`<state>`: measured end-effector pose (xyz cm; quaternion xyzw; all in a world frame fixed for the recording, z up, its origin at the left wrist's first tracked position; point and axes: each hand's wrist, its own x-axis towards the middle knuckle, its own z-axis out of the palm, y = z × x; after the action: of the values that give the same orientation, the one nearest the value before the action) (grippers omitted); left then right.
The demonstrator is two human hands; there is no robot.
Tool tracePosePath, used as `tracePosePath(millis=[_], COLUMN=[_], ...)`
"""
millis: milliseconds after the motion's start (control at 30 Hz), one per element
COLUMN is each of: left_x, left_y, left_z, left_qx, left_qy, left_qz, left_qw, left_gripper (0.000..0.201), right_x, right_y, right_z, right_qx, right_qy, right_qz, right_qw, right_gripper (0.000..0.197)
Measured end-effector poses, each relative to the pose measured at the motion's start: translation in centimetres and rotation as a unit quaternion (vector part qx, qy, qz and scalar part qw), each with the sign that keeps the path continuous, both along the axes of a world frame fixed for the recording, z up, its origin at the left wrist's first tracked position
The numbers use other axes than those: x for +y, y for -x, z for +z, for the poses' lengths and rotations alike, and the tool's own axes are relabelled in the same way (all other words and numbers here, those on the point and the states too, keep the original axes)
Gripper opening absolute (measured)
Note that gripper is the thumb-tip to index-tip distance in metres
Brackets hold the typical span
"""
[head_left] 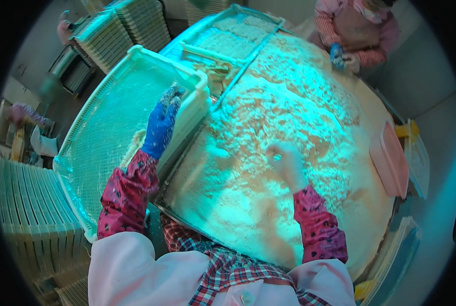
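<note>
We have our blue-gloved left hand (161, 125), fingers close together, over the side of a pale plastic mesh tray (95, 127). Our right hand (289, 164) curls its fingers narrowly above the broad heap of pale, lumpy powder (279, 97); we cannot tell whether either holds anything. Mesh shows widely, so we judge much remains unfilled.

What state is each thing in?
Left grip: blue-gloved, powder-dusted, over mesh tray's side; hold unclear
Right grip: fingers curled, above powder; contents unclear
Mesh tray: face up, powder-dusted
Powder: loose, heaped unevenly
Far tray: loaded with pale, powdery stuff
Pink tub: tilted
Tray stack: stacked
Co-worker's hands: close together
</note>
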<state>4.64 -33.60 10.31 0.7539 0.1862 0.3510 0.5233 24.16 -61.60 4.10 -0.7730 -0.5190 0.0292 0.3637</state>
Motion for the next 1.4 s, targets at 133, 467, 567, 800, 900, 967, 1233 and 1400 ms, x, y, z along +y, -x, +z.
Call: tracePosePath(millis=[133,467,567,800,900,967,1233,1400], left_x=[-8.0,-22.6,-25.5,-21.9,-16.7,-14.1,-25.2,-25.1], left_y=[2.5,-2.4,-1.1,1.9,4.8,6.9,0.3,1.5], left_z=[-2.3,-14.2,-14.1,-12.2,-12.6,-14.7,-13.9,-13.2], left_qx=[0.158,0.189,0.157,0.218,0.165,0.21,0.147,0.136], left_qy=[-0.169,-0.24,-0.245,-0.291,-0.262,-0.2,-0.173,-0.237], left_qz=[-0.155,-0.15,-0.236,-0.228,-0.038,0.074,-0.159,-0.343], left_qw=[0.96,0.94,0.927,0.903,0.95,0.954,0.961,0.899], left_gripper=[0.05,0.039,0.033,0.033,0.033,0.032,0.04,0.045], right_x=[-9.6,-13.6,-12.0,-1.5,-3.5,-5.8,-14.9,-21.1], right_y=[4.8,11.5,9.5,7.5,9.0,11.9,11.5,10.9], right_z=[-1.3,-6.8,-5.6,-4.6,-4.1,-3.2,-7.8,-7.2], right_qx=[0.047,0.029,0.058,-0.212,-0.05,0.05,0.008,-0.058], right_qy=[0.154,0.051,0.016,0.119,0.126,0.163,0.098,0.121], right_qz=[0.104,-0.241,-0.219,-0.137,-0.081,-0.028,-0.175,-0.315], right_qw=[0.982,0.969,0.974,0.96,0.987,0.985,0.98,0.94], right_gripper=[0.032,0.053,0.045,0.034,0.039,0.045,0.037,0.04])
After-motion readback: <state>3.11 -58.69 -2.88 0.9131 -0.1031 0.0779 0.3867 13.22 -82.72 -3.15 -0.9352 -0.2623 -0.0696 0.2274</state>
